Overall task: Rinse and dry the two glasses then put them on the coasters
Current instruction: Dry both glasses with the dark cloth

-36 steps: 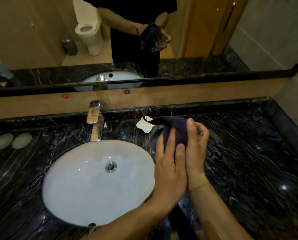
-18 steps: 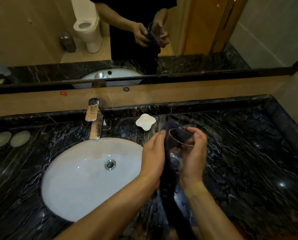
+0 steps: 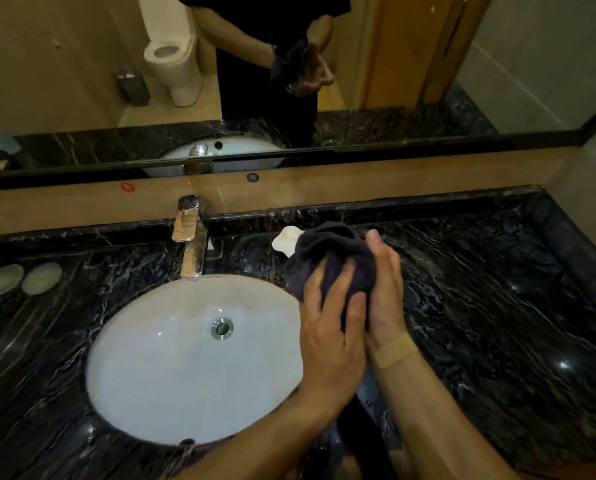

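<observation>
Item, nearest: left hand (image 3: 329, 327), fingers spread and pressed over a dark cloth (image 3: 334, 252); right hand (image 3: 383, 292) cupped against the cloth's far side. Between them the cloth is bundled round something, presumably a glass, though no glass shows directly at the counter; the mirror (image 3: 289, 64) shows a glint of clear glass at the cloth's lower edge. Whether the right hand's fingers curl round it cannot be told.

Item: white basin (image 3: 172, 368), drain shut, tap not running. Black marble counter (image 3: 497, 306).

Item, behind the cloth: small white dish (image 3: 284, 239), partly hidden.

Item, far left: two round pale coasters (image 3: 23, 278), both bare and well apart from the hands.

Progress, as judged: rinsing of this glass looks done, and drying is in hand. No glass stands on a coaster, so both placements remain. The second glass cannot be placed with confidence.

Change: half a second ago the glass's rim showed open in the right hand, cloth hanging below; now the cloth covers it wholly.
</observation>
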Tool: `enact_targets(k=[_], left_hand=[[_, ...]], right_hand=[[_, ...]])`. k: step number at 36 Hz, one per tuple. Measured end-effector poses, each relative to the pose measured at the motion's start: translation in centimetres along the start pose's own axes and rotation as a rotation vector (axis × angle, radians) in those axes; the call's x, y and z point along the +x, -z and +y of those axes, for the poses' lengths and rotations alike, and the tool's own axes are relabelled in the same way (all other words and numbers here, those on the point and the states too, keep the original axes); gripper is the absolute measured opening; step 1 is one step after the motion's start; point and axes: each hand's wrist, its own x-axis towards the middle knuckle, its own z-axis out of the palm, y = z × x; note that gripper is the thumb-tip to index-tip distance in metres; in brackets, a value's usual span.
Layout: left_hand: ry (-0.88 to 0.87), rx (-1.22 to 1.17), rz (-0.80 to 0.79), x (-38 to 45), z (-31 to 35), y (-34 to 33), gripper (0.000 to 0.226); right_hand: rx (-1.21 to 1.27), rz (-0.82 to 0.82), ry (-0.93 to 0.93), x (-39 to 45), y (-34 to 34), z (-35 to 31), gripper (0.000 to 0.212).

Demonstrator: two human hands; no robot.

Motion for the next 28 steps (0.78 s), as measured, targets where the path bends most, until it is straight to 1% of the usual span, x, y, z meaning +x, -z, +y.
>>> enact_targets(k=[2,3,5,7,9,12,14,15,16,18,19,20,21,22,24,26,28], left_hand=[[0.048,-0.068,0.003,0.2,0.4,0.0,0.039],[0.092,-0.123,0.011,0.5,0.6,0.1,0.04],[0.187,-0.221,0.03,1.6,0.7,0.5,0.038],[0.322,-0.282,0.036,3.4,1.1,1.1,0.033],[0.517,-0.382,-0.024,5.1,1.4,1.8,0.028],[0.822,-0.643,-0.186,6.8,1.4,2.6,0.031],[0.926,-0.76,-0.281,7.1,1.4,2.7,0.033],[0.942,-0.779,-0.28,7.1,1.3,2.6,0.034],[0.941,-0.769,-0.241,7.0,1.0,2.3,0.034],[0.878,-0.708,-0.097,6.5,0.5,1.6,0.03],[0.809,-0.646,-0.03,6.1,0.2,1.2,0.03],[0.723,-0.553,0.018,5.6,0.0,0.9,0.03],[0.638,-0.455,0.059,5.2,-0.1,0.7,0.03],[0.564,-0.381,0.101,4.8,-0.1,0.6,0.03],[0.464,-0.307,0.152,4.5,-0.1,0.5,0.029],[0.397,-0.265,0.168,4.5,-0.2,0.5,0.029],[0.295,-0.195,0.151,4.4,-0.1,0.5,0.03]], right_hand=[[-0.02,-0.011,0.028,-0.1,0.3,0.1,0.036],[-0.029,-0.034,0.035,-0.2,0.4,0.1,0.034],[-0.032,-0.097,0.024,-0.4,0.8,0.0,0.039],[-0.054,-0.161,0.027,-0.4,1.3,-0.2,0.042],[-0.099,-0.21,0.035,-0.3,1.6,-0.6,0.048],[-0.084,-0.239,0.01,0.0,2.0,-1.0,0.049],[-0.077,-0.229,0.003,-0.1,1.9,-1.0,0.043],[-0.094,-0.191,0.022,-0.1,1.7,-0.8,0.039],[-0.129,-0.116,0.059,-0.2,1.5,-0.5,0.037],[-0.226,0.101,0.17,-0.1,1.0,0.4,0.027],[-0.279,0.199,0.23,0.0,0.9,0.8,0.02],[-0.32,0.261,0.266,0.0,0.7,1.1,0.02],[-0.35,0.278,0.276,0.0,0.5,1.4,0.026],[-0.357,0.264,0.256,-0.2,0.2,1.7,0.033],[-0.334,0.174,0.162,-0.8,-0.1,2.1,0.047],[-0.319,0.067,0.091,-1.2,-0.3,2.3,0.064],[-0.243,0.018,0.037,-1.2,-0.5,2.1,0.08]])
